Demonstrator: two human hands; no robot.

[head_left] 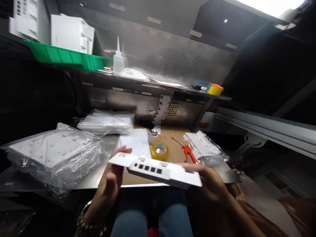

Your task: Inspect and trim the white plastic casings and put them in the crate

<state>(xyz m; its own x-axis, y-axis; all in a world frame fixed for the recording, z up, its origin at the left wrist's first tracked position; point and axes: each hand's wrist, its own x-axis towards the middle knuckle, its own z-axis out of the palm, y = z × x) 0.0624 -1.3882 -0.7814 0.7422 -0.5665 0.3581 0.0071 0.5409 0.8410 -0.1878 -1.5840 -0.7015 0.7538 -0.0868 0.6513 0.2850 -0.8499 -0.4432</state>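
Observation:
A white plastic housing [153,170] with a row of square port openings is held up edge-on above the front of the bench. At its left end, the fingers of my left hand [114,181] pass behind it, while the thumb stands off the near side. The right end lies in the grip of my right hand [209,177], whose fingertips are partly hidden by the housing. Just beyond the housing are a roll of yellow tape [160,151] and a red air blow gun [188,152]. White sheets [135,141] lie behind my left hand.
Bagged white panels [51,148] fill the left side, with stacked clear bags [107,121] behind. More white housings [203,144] lie at right. Above runs a metal shelf carrying a green bin [64,58], a squeeze bottle [118,61] and a yellow-orange item [214,89].

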